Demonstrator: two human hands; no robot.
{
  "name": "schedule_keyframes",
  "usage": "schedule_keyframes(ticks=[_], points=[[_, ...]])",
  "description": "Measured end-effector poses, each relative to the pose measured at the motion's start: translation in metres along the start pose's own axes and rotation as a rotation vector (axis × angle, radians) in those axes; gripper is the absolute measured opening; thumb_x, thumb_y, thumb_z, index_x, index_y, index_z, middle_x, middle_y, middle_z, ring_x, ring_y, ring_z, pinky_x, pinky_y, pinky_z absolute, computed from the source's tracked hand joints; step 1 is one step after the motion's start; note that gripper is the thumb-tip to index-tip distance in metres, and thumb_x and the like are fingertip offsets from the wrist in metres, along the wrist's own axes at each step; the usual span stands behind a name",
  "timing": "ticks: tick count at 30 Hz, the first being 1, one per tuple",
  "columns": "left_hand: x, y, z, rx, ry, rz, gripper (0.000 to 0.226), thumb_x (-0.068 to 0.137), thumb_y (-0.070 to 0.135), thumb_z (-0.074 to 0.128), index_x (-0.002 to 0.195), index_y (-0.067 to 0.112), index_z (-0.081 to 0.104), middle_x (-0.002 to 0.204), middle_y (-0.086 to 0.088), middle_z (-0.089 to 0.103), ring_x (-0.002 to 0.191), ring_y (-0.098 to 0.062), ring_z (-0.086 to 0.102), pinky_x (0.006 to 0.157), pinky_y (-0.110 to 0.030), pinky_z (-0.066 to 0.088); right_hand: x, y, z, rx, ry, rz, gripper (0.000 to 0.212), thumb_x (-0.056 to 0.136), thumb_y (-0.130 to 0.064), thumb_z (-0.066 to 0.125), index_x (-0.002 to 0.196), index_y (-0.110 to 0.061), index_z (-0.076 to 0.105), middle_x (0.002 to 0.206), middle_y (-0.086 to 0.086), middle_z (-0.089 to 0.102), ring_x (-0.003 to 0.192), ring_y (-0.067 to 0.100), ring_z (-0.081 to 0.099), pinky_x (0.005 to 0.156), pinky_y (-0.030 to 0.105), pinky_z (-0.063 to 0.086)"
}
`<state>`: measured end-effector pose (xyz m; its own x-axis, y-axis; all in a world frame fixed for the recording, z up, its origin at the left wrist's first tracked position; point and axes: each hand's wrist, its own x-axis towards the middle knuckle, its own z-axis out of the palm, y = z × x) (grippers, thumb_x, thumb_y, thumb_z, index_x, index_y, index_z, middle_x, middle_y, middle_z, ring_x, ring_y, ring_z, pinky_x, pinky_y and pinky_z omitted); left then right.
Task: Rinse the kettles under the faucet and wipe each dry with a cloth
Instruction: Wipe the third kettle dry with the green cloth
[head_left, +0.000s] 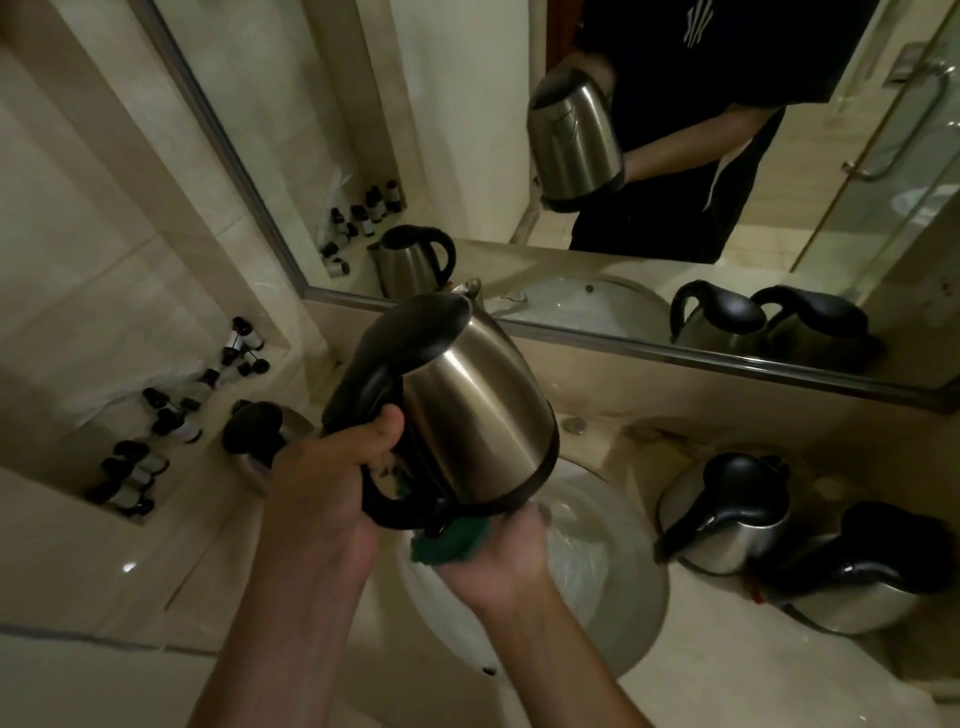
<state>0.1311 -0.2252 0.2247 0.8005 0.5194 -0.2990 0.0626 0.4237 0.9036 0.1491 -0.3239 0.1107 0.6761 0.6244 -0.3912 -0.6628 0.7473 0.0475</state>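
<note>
I hold a steel kettle (475, 410) with a black lid and handle tilted above the white sink (613, 582). My left hand (332, 483) grips its black handle. My right hand (498, 556) presses a green cloth (447, 545) against the kettle's black base from below. The faucet is hidden behind the kettle. Two more steel kettles (727, 519) (857, 587) stand on the counter right of the sink. Another kettle (260, 431) sits left of the sink, partly hidden by my left hand.
A wall niche at the left holds several small dark-capped bottles (171, 421). A large mirror (571, 156) above the counter reflects a person in dark clothes, the kettles and a glass shower door. The marble counter (727, 675) runs around the sink.
</note>
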Motion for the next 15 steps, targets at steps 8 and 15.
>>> schedule_keyframes(ticks=[8, 15], points=[[-0.015, -0.007, 0.005, 0.095, -0.047, -0.012, 0.012, 0.063, 0.017, 0.072, 0.067, 0.024, 0.081, 0.081, 0.003, 0.077, 0.096, -0.017, 0.071, 0.073, -0.029, 0.052, -0.026, -0.037, -0.012, 0.046, 0.086, -0.218, 0.056, 0.098, -0.045, 0.047, 0.138, -0.011, 0.064, 0.137, 0.023, 0.063, 0.133, 0.036, 0.053, 0.110, 0.047, 0.043], [-0.026, -0.020, 0.004, 0.192, -0.096, -0.002, 0.009, 0.058, 0.022, 0.081, 0.067, 0.024, 0.080, 0.094, -0.008, 0.071, 0.114, -0.034, 0.063, 0.098, -0.042, 0.046, -0.020, -0.105, 0.010, -0.314, 0.231, -0.308, 0.043, 0.101, -0.040, 0.048, 0.116, -0.008, 0.073, 0.113, 0.016, 0.069, 0.102, 0.031, 0.067, 0.100, 0.044, 0.050]])
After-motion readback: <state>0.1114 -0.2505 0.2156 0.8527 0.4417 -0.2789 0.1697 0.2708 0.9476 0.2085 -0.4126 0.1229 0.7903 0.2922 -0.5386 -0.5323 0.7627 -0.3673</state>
